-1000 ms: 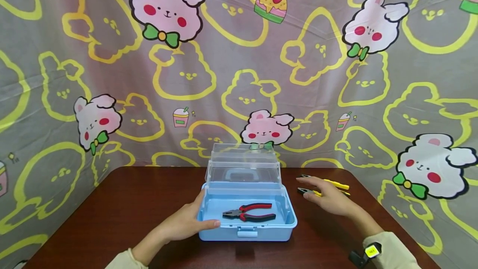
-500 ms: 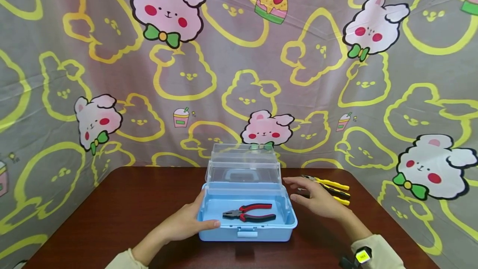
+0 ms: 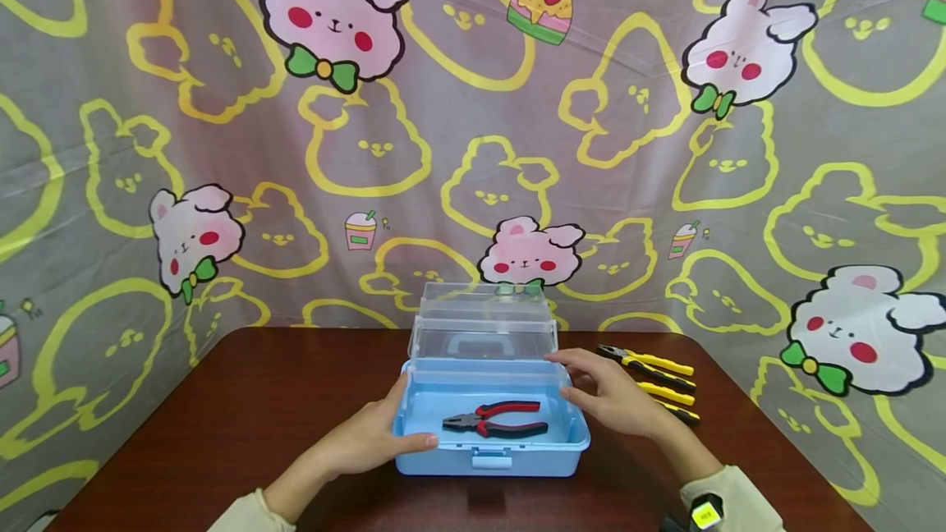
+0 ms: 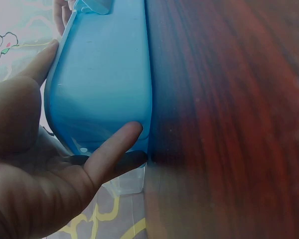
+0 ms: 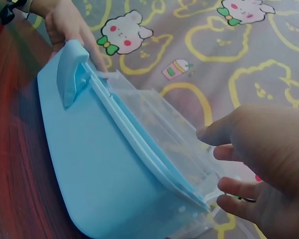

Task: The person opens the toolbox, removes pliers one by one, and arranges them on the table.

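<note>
A light blue toolbox (image 3: 528,460) stands with its clear lid (image 3: 484,323) raised. Inside lie combination pliers (image 3: 495,420) with red-and-black handles, jaws pointing left. My left hand (image 3: 362,437) holds the toolbox at its left end, thumb over the front rim and fingers along the side wall (image 4: 84,89). At the right end, my right hand (image 3: 617,396) hovers by the rim with fingers spread and nothing between them. Its thumb and fingertips (image 5: 224,184) stand just off the edge in the right wrist view.
Two pliers with yellow-and-black handles (image 3: 668,390) lie on the brown table (image 3: 296,384) right of the box, one partly hidden behind my right hand. A patterned curtain (image 3: 473,105) hangs behind the table.
My right hand has moved left from over the yellow-handled pliers to the toolbox's right rim, uncovering more of those pliers. My left hand and the toolbox have stayed put.
</note>
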Motion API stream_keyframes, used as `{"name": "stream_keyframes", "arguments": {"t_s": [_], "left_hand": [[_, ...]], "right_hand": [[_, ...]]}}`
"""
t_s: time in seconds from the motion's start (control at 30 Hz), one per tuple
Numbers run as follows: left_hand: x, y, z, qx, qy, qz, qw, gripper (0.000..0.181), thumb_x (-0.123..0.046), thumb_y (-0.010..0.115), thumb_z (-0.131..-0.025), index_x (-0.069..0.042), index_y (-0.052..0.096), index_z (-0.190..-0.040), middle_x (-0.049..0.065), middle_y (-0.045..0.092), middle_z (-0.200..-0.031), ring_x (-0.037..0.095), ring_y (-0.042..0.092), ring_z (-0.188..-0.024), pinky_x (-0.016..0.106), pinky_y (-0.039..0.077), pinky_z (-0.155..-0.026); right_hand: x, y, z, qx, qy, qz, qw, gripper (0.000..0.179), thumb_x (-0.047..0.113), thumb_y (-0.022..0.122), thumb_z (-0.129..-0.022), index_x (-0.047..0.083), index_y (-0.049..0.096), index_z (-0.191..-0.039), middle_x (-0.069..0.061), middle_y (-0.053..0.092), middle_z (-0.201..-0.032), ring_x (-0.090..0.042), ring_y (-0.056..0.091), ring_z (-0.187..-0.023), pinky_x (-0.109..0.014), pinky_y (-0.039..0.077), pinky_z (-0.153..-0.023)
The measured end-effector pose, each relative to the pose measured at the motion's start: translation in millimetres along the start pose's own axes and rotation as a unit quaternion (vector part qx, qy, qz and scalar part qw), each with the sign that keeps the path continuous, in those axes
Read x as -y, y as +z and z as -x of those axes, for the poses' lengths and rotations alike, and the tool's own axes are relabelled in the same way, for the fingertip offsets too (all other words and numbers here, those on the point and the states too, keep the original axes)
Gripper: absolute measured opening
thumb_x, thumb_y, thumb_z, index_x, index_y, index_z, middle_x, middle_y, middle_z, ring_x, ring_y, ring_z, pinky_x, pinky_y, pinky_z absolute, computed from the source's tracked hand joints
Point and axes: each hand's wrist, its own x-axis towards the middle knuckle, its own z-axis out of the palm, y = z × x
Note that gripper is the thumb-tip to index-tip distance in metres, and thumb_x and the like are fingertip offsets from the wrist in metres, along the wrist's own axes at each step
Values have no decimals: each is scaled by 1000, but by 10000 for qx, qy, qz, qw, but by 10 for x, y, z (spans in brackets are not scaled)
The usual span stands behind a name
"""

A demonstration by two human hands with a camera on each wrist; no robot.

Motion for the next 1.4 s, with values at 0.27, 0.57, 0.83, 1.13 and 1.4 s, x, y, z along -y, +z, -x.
{"name": "stream_keyframes", "arguments": {"t_s": [0.27, 0.57, 0.83, 1.13, 1.4], "left_hand": [[12, -25, 3, -31, 64, -45, 10000, 117, -50, 80, -89, -3, 5, -166, 29, 46, -150, 35, 56, -125, 61, 45, -101], [30, -46, 13, -57, 36, -40, 10000, 118, -50, 80, -88, -5, 4, -166, 28, 45, -151, 35, 55, -126, 61, 44, -102], [-2, -44, 4, -32, -19, 27, 10000, 118, -51, 80, -88, -3, 5, -165, 28, 46, -150, 36, 55, -127, 61, 44, -102], [-36, -13, -1, -5, -16, 34, 10000, 118, -52, 79, -88, -2, 5, -165, 28, 44, -151, 35, 54, -128, 60, 45, -102], [-14, -28, 23, -35, 30, -20, 10000, 118, -51, 80, -88, -1, 5, -165, 30, 46, -149, 35, 56, -127, 59, 45, -101]], "right_hand": [[106, 88, -78, 128, -96, 53, 9999, 45, 14, 72, -99, 10, 60, -143, -9, 62, -136, -35, 64, -110, -51, 56, -88], [205, 313, -250, 602, -552, -309, 9962, 43, 17, 68, -103, 13, 59, -145, -12, 61, -139, -31, 64, -114, -52, 54, -92], [242, 483, -372, 1281, -515, -253, 9901, 43, 15, 67, -103, 6, 59, -144, -9, 63, -138, -34, 61, -120, -46, 52, -97], [160, 563, -519, 2219, -149, 479, 9738, 53, 26, 67, -103, 8, 53, -151, -4, 56, -148, -20, 52, -135, -47, 41, -110], [60, 706, -623, 2809, -17, 1211, 9521, 62, 15, 78, -94, 12, 53, -151, -1, 56, -146, -18, 50, -134, -43, 40, -111]]}}
